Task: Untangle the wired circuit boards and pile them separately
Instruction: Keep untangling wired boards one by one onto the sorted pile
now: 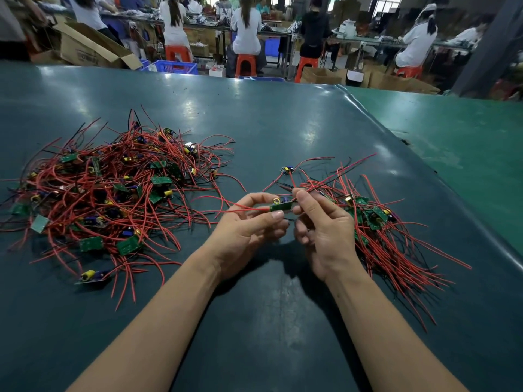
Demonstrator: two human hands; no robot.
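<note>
From the head view, our left hand [249, 222] and right hand [319, 222] pinch one circuit board [281, 206] above the table [283, 123]. Left of it sprawls the tangled pile [107, 190]; right, the sorted pile [376, 222]; beyond, a lone board [287, 169].

Overhead lighting, moderately bright. Glare patches on table [254, 114] toward 12 o'clock. Soft shadows under forearms. Wide-angle bowing at edges. Background workers [245, 26] blurred, possibly motion-smeared.
</note>
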